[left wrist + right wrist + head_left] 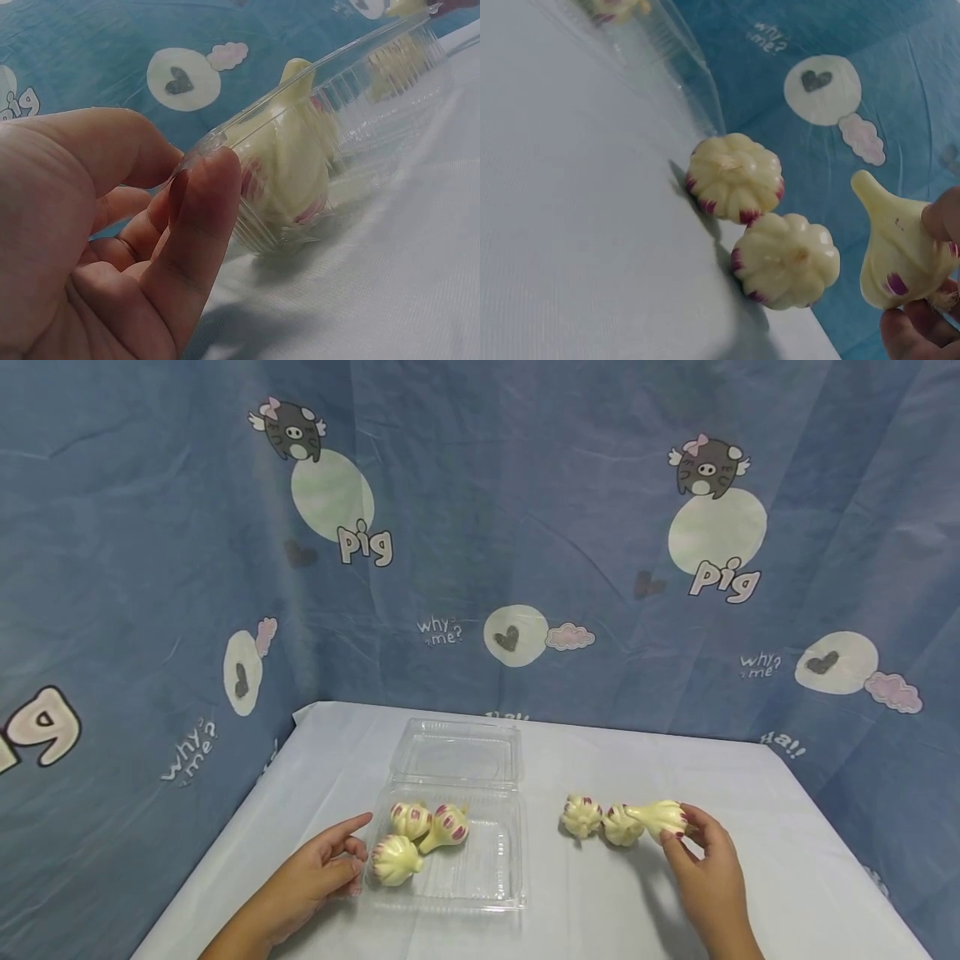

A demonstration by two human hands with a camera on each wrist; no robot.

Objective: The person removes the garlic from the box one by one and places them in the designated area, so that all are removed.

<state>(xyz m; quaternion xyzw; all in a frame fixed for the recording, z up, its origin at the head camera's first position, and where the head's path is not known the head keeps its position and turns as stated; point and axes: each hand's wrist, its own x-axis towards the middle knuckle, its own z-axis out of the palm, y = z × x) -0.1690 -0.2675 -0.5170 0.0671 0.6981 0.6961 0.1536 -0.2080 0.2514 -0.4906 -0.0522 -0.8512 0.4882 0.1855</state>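
Note:
My right hand [708, 868] grips a garlic bulb [660, 818] by its root end, above the table, its pale stem pointing left. Two more garlic bulbs, one farther left [581, 816] and one nearer the hand [622, 826], sit side by side on the cloth. Left of them lies a clear plastic clamshell box [487, 868], lid folded back. Three garlic bulbs [396, 860] fill the left part of its base. My left hand [322, 872] is at the box's left edge; in the left wrist view, thumb and forefinger pinch the rim [214, 142].
The box's open lid [457, 752] lies toward the back of the white-covered table [555, 927]. A blue printed curtain [450, 527] hangs behind the table and along its sides.

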